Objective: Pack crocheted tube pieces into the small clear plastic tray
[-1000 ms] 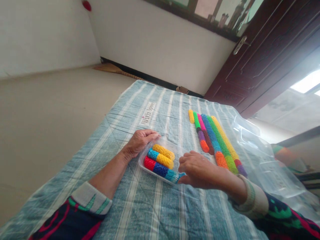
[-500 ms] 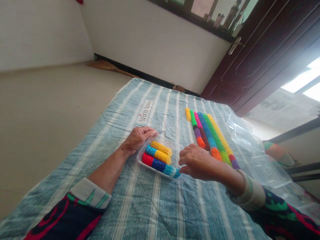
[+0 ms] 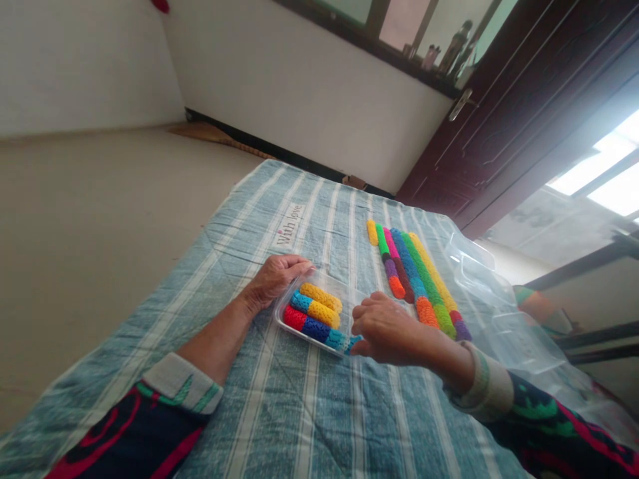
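A clear plastic tray (image 3: 344, 286) lies on the striped blue cloth (image 3: 299, 412). In it lie crocheted rolls: a yellow one (image 3: 321, 297), a teal-and-yellow one (image 3: 315, 308), and a red, blue and teal one (image 3: 315, 327). My left hand (image 3: 273, 278) is curled round the tray's far left corner. My right hand (image 3: 387, 329) is closed at the tray's right end, fingertips pinching the teal roll end (image 3: 349, 342).
Several long rows of coloured crocheted rolls (image 3: 417, 283) lie side by side further back on the cloth. Clear plastic lids or trays (image 3: 499, 313) sit to the right. A dark wooden door (image 3: 519, 100) and white wall stand behind.
My right hand has shifted slightly left along the tray's right end, still on the teal roll. The view has drifted a little; my left hand stays on the tray.
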Available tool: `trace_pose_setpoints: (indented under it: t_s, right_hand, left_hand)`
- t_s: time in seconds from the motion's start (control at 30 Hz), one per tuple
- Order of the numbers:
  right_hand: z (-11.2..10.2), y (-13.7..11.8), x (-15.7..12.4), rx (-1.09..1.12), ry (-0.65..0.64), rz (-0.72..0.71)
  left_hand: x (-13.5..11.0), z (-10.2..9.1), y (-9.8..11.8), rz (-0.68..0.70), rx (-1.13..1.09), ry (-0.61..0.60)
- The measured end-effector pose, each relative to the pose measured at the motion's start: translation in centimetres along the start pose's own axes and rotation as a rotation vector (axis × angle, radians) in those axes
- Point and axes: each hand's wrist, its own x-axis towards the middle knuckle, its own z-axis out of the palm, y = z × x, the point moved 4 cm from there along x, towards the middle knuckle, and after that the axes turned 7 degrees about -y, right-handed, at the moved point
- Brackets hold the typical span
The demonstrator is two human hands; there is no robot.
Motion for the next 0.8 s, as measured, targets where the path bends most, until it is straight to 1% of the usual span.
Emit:
trace_pose_setpoints:
  t_s: [0.17,0.4,0.53,0.8]
  right_hand:
    - [-0.1,-0.3,0.6,-0.017,-0.056,0.029]
    - [-0.4,-0.6,1.2,-0.039,-0.154,0.029]
    - [-0.4,-0.5,1.3,-0.042,-0.175,0.026]
    - [-0.1,-0.4,1.4,-0.044,-0.166,0.007]
  left_hand:
    - [0.0,-0.1,0.0,0.005,0.016,-0.003]
    - [0.1,-0.1,-0.2,0.017,0.035,0.0]
    - [0.2,-0.1,-0.4,0.023,0.01,-0.008]
    - [0.1,-0.1,-0.3,0.025,0.021,-0.004]
